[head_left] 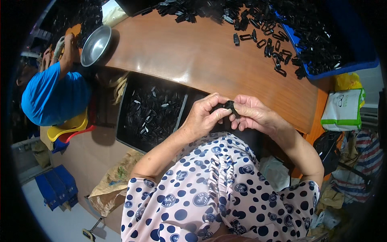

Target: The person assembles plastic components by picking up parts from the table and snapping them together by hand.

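My left hand (204,113) and my right hand (254,113) meet in front of my lap, by the near edge of the table. Between their thumbs and fingertips they pinch a small black plastic part (230,106). Fingers cover much of it, so its exact kind cannot be made out. Just left of my left forearm is a black bin (182,111) holding many small black parts, some with silvery pieces. Similar black parts (262,42), several shaped like oblong frames, lie loose on the far right of the brown table (169,52).
A blue crate (342,69) heaped with black parts stands at the table's right. At left, a metal bowl (96,46) sits near a co-worker in a blue shirt (56,97). A white-and-green bag (342,111) hangs at the right; a brown sack (111,189) lies lower left.
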Motion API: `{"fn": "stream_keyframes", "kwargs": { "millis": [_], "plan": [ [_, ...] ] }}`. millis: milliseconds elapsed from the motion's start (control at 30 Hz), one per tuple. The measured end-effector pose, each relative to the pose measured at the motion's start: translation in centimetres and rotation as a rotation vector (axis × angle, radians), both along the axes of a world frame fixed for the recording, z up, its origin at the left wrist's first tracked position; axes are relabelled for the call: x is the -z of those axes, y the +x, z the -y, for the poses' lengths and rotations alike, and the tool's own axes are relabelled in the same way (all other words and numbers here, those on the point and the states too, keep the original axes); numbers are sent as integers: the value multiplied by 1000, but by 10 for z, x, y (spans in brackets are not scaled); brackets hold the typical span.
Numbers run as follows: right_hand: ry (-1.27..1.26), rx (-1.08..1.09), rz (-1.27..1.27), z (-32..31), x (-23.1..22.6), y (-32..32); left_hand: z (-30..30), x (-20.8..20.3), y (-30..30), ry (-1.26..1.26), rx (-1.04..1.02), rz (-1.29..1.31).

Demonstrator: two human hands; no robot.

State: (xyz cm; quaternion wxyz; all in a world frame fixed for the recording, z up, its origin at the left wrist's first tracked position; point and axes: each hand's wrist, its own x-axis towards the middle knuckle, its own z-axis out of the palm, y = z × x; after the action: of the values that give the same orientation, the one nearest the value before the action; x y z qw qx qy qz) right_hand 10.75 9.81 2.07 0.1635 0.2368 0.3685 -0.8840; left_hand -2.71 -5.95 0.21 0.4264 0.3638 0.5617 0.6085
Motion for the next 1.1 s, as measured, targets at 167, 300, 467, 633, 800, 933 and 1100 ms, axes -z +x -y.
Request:
{"fn": "stream_keyframes", "kwargs": {
  "millis": [167, 300, 467, 633, 800, 933, 1100],
  "plan": [
    [294, -176, -169, 1, -1, -14, 0, 8, -10, 152, 25, 51],
    [270, -304, -363, 7, 15, -21, 10, 16, -16, 137, 21, 121],
    [240, -271, -260, 32, 20, -40, 31, 24, -24, -37, -44, 254],
    [329, -190, -306, 61, 50, -59, 51, 35, -33, -77, -139, 171],
    [859, -114, -278, 30, 37, -34, 90, 33, -72, -404, -19, -730],
    [1320, 197, -67, -48, 45, 15, 39, 5, -90, -343, -121, -1091],
    [1717, 369, 159, -127, 26, 46, -98, 6, -107, -71, 41, -1206]
  ]
}}
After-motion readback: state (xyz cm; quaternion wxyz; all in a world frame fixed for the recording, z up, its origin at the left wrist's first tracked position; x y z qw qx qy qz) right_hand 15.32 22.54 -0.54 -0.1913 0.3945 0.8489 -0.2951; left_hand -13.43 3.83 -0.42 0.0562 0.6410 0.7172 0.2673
